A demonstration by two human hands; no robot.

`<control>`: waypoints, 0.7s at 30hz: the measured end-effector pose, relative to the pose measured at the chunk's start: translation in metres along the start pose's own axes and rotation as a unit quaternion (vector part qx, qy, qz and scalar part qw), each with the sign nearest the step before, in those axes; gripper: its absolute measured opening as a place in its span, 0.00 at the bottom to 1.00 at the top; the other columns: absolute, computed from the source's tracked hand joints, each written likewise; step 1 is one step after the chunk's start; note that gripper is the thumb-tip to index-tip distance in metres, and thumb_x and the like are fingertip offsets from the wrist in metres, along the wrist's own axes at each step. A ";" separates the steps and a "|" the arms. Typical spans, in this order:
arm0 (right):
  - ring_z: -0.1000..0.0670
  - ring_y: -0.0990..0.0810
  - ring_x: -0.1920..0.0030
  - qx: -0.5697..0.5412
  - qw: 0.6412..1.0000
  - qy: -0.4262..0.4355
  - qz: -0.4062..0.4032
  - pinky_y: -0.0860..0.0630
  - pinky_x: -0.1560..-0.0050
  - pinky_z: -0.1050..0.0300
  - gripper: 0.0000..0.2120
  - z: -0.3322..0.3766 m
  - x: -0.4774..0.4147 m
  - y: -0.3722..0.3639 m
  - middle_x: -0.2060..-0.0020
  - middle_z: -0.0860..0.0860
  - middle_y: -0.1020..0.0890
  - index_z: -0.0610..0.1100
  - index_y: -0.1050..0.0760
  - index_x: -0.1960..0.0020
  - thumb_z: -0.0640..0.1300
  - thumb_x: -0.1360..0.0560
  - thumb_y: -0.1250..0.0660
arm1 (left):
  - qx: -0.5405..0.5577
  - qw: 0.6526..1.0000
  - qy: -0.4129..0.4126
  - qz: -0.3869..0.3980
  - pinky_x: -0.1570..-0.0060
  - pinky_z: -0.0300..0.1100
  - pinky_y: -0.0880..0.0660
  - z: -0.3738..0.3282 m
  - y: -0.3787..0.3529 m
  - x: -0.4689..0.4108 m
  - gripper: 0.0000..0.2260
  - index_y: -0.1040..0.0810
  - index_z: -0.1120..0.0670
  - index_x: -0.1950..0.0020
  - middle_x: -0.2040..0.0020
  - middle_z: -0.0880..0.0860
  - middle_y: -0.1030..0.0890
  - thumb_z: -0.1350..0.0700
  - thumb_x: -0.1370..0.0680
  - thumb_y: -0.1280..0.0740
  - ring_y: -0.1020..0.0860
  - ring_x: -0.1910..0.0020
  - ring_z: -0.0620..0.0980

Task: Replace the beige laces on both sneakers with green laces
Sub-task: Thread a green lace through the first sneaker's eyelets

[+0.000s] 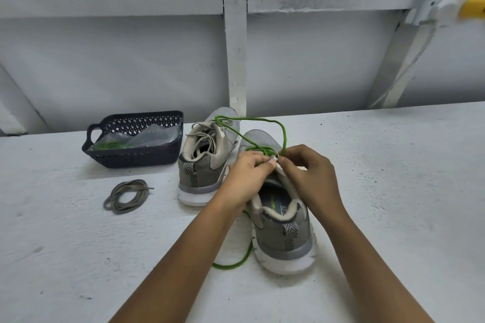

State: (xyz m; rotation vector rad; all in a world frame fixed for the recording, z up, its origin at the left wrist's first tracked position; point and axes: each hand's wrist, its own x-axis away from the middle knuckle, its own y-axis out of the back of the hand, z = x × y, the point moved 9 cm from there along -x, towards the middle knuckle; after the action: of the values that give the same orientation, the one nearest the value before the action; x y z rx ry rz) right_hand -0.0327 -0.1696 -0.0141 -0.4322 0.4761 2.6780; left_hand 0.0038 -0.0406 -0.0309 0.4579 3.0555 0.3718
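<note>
Both hands sit at the eyelets of the near sneaker [283,241], which stands heel toward me on the worktop [393,165]. From my feed, the left hand [249,172] has its fingers curled and its thumb pressed down, pinching the soft beige eyelet flap. The right hand [307,173] pinches the green lace [258,150] between thumb and forefinger just beside the left thumb, the other fingers loosely bent.

That lace is a round, slightly fuzzy cord. Part is bunched across the grey mesh toe. One length arcs up in a thin loop over both shoes. Another trails out under my left wrist onto the worktop.

The near sneaker has a grey suede heel, a chevron pull tab and a thick white sole.

The far sneaker [207,155], touching it on the left, has its flat beige lacing in place.

A loose beige lace [111,202] lies coiled to the left.

Behind it a dark latticed plastic basket [131,157] holds a crinkled clear bag [147,136] with more green cord inside.

The worktop is rough, white-painted and speckled.
</note>
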 end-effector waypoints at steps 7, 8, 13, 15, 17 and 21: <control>0.61 0.22 0.59 0.038 0.998 -0.045 0.006 0.30 0.60 0.72 0.05 -0.014 0.001 0.006 0.61 0.54 0.17 0.45 0.19 0.57 0.40 0.25 0.33 | -0.251 0.965 -0.025 -0.071 0.35 0.41 0.39 0.001 -0.002 -0.004 0.11 0.20 0.51 0.43 0.38 0.49 0.29 0.53 0.23 0.35 0.35 0.34 0.51; 0.61 0.22 0.60 0.035 0.998 -0.044 0.008 0.30 0.60 0.71 0.07 -0.013 0.002 0.006 0.62 0.54 0.18 0.46 0.19 0.59 0.42 0.25 0.34 | -0.268 0.959 -0.037 -0.079 0.36 0.43 0.39 0.000 -0.002 -0.003 0.10 0.20 0.51 0.44 0.38 0.49 0.29 0.52 0.23 0.35 0.36 0.35 0.52; 0.59 0.19 0.60 -0.013 0.998 -0.065 0.023 0.24 0.56 0.65 0.05 -0.017 0.004 -0.001 0.63 0.54 0.16 0.45 0.19 0.57 0.46 0.27 0.30 | -0.314 0.938 -0.093 -0.112 0.38 0.47 0.35 -0.012 -0.001 0.004 0.06 0.21 0.53 0.53 0.41 0.51 0.27 0.53 0.24 0.35 0.35 0.37 0.53; 0.59 0.19 0.61 -0.054 0.995 -0.079 0.033 0.24 0.58 0.65 0.03 -0.020 0.004 -0.003 0.65 0.54 0.16 0.46 0.19 0.58 0.44 0.27 0.30 | -0.333 0.927 -0.124 -0.123 0.39 0.49 0.34 -0.018 -0.001 0.007 0.06 0.22 0.54 0.54 0.42 0.51 0.28 0.53 0.24 0.35 0.34 0.38 0.53; 0.59 0.19 0.61 -0.098 0.990 -0.097 0.040 0.23 0.59 0.65 0.04 -0.024 0.004 -0.006 0.64 0.54 0.16 0.48 0.19 0.60 0.43 0.26 0.30 | -0.336 0.922 -0.146 -0.123 0.40 0.49 0.34 -0.022 -0.001 0.008 0.06 0.22 0.54 0.54 0.41 0.51 0.29 0.53 0.24 0.35 0.35 0.37 0.52; 0.56 0.19 0.62 -0.163 0.976 -0.136 0.038 0.22 0.60 0.64 0.06 -0.031 0.004 -0.008 0.65 0.52 0.16 0.46 0.18 0.61 0.40 0.27 0.31 | -0.255 0.946 -0.159 -0.123 0.38 0.42 0.37 -0.025 0.007 0.011 0.03 0.24 0.54 0.57 0.44 0.50 0.30 0.56 0.23 0.34 0.33 0.38 0.50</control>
State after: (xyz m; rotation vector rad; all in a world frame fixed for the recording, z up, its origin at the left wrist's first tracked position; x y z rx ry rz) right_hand -0.0261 -0.1725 -0.0452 -0.1306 -0.0294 2.8379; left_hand -0.0061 -0.0372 -0.0048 0.0940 2.5239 0.9332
